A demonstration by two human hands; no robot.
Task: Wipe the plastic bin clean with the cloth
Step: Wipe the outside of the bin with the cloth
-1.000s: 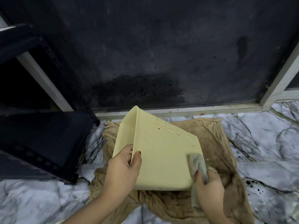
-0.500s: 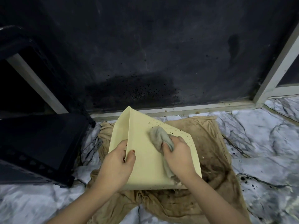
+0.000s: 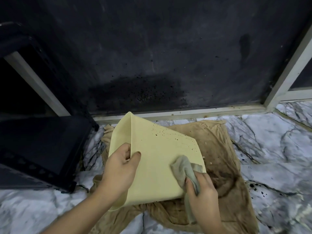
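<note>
A pale yellow plastic bin [image 3: 157, 159] lies tipped on its side over a brown cloth on the floor, its flat outer side facing up. Dark specks dot that side near its far right edge. My left hand [image 3: 119, 169] grips the bin's rim at the left, thumb on the outside and fingers curled inside. My right hand [image 3: 200, 188] holds a bunched grey cloth [image 3: 184, 168] and presses it against the bin's near right part. A tail of the cloth hangs below my hand.
A stained brown sheet [image 3: 224, 166] is spread under the bin on the marble floor [image 3: 278, 149]. A black crate [image 3: 38, 149] stands at the left. A dark, speckled panel [image 3: 152, 56] in a pale frame [image 3: 185, 112] rises behind.
My right hand with the grey cloth slid from the bin's upper middle back down to its near right corner. The left hand kept its grip on the rim.
</note>
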